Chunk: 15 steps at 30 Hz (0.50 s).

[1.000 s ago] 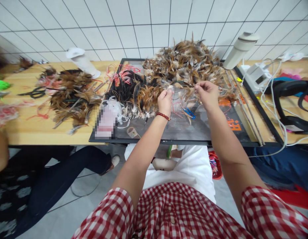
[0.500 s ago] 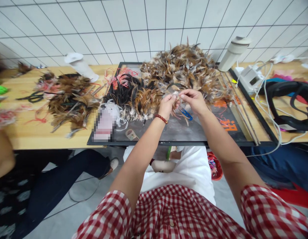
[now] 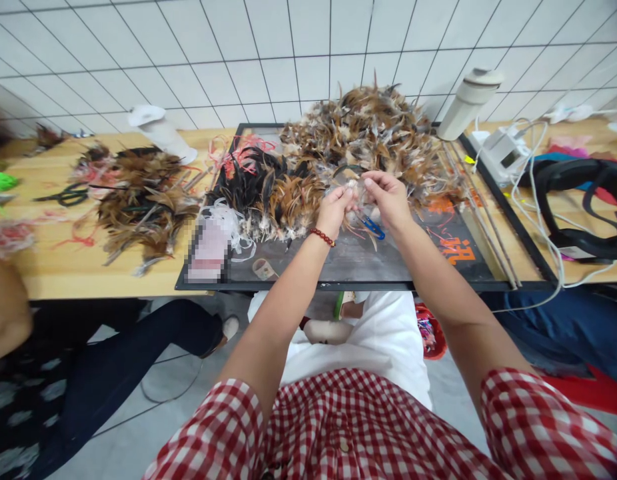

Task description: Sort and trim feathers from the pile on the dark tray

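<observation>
My left hand (image 3: 333, 208) and my right hand (image 3: 387, 197) are held close together over a dark board (image 3: 368, 257), fingers pinched on a small bunch of pale and brown feathers (image 3: 357, 193) between them. A red bead bracelet circles my left wrist. Just beyond my hands lies a big heap of brown feathers (image 3: 368, 137). A darker bundle of black and orange feathers (image 3: 268, 190) lies left of my hands. Small blue snips (image 3: 372, 228) rest on the board under my right hand.
A second feather pile (image 3: 138, 193) and black scissors (image 3: 66, 195) lie on the wooden table at left, near a white roll (image 3: 161, 130). A white bottle (image 3: 468, 100), a white device with cables (image 3: 506, 153) and thin sticks (image 3: 481, 223) are at right. Another person's arm shows at far left.
My hands were apart a second ago; the right hand moved left to meet the left one, and both now pinch the feather bunch together.
</observation>
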{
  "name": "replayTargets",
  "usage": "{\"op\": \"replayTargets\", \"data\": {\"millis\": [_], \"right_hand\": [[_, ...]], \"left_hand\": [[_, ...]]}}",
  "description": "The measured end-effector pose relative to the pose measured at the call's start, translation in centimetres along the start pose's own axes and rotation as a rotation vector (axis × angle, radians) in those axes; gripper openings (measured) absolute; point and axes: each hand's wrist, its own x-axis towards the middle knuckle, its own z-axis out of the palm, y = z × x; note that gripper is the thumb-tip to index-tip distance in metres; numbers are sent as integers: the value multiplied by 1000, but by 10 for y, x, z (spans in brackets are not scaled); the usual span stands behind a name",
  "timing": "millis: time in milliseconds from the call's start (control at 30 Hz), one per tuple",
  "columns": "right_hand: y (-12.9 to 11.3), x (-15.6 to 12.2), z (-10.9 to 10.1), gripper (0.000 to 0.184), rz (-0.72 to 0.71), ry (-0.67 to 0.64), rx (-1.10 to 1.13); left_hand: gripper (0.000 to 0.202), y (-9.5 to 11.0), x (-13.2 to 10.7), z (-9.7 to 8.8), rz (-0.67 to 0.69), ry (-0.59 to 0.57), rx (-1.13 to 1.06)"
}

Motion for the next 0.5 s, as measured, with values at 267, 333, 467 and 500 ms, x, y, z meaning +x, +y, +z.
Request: {"op": "replayTargets", "data": {"millis": [267,333,467,500], "right_hand": [[-4,-4,1,70,-25,-176,32],[-5,-4,-1,68,-42,-133,-20],[-10,-4,-9,69,-193,-168,-224],[-12,-4,-11,70,-240,-215,-263]], "left_hand": [[28,0,-3,1,-30,-106,-9],[29,0,-3,1,-20,-104,4],[32,-2,-2,1,-15,-66,-20],[32,-2,-1,0,-14,-67,-25]]}}
